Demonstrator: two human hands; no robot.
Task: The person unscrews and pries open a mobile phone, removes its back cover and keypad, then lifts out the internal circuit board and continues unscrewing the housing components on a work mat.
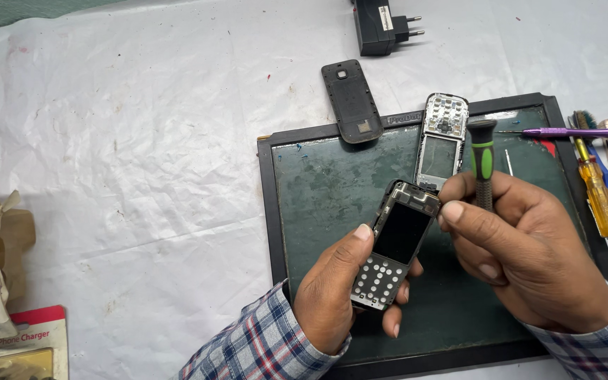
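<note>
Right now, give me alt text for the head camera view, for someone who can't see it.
The left hand holds an opened keypad phone over a dark framed work mat, while the right hand grips a green-and-black screwdriver. A phone back cover, front frame, charger and more screwdrivers lie around.

phone body [397, 246]: bare keypad handset with the front cover off, dark screen above, grid of white key contacts below, metal frame round the top; held up tilted, top toward 1 o'clock, above the lower middle of the work mat.
screwdriver [483, 160]: black handle with green grip bands, standing upright, just at 2 o'clock of the phone body; tip hidden.
</note>
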